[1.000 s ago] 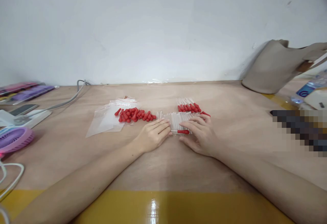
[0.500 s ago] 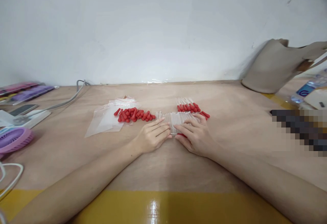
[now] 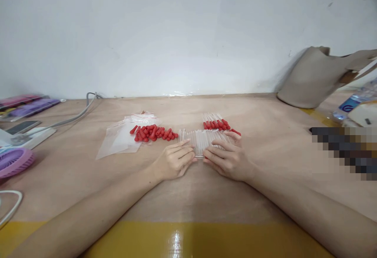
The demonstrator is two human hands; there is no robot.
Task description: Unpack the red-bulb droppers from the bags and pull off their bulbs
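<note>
Side by side on the table lie many clear glass dropper tubes (image 3: 201, 140), partly covered by both hands. At their near edge my left hand (image 3: 178, 160) is closed on one tube, whose clear length shows crosswise between the hands. My right hand (image 3: 225, 158) has its fingers closed around a red rubber bulb, of which only a bit of red shows at the fingertips. Whether tube and bulb touch is hidden by the fingers. Left of the tubes is a pile of red rubber bulbs (image 3: 153, 131). Behind my right hand lie several droppers with red bulbs fitted (image 3: 217, 124).
Clear zip bags (image 3: 118, 138) lie under and beside the bulb pile. At the left are a purple fan (image 3: 16, 161), a phone (image 3: 23, 127) and a grey cable (image 3: 73, 117). A beige bag (image 3: 312, 77) and a water bottle (image 3: 350, 103) stand at the right.
My right hand's fingers have drawn closer together around the red bulb, leaving less of it showing. Left hand stays nearly in place; the view has shifted slightly.
</note>
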